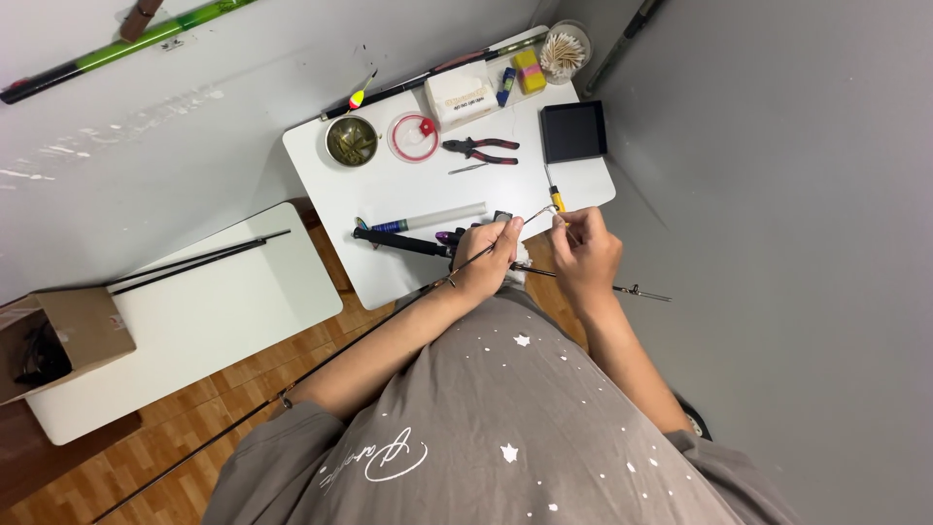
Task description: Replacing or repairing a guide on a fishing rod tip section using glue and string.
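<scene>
Over the white desk [389,185], the left hand [491,258] closes its fingers around a thin black fishing rod [369,335]. At three o'clock, the right hand [583,248] pinches its bent tip [540,213]. Red-handled pliers [481,149] lie untouched at twelve, so the tip work looks unfinished.

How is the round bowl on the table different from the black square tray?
The round bowl is circular, greenish and has small things inside; the black square tray is flat-sided and dark, with nothing visible inside. The bowl sits at the table's left end, the tray at its right. Both are open-topped, and no hand touches either.
</scene>
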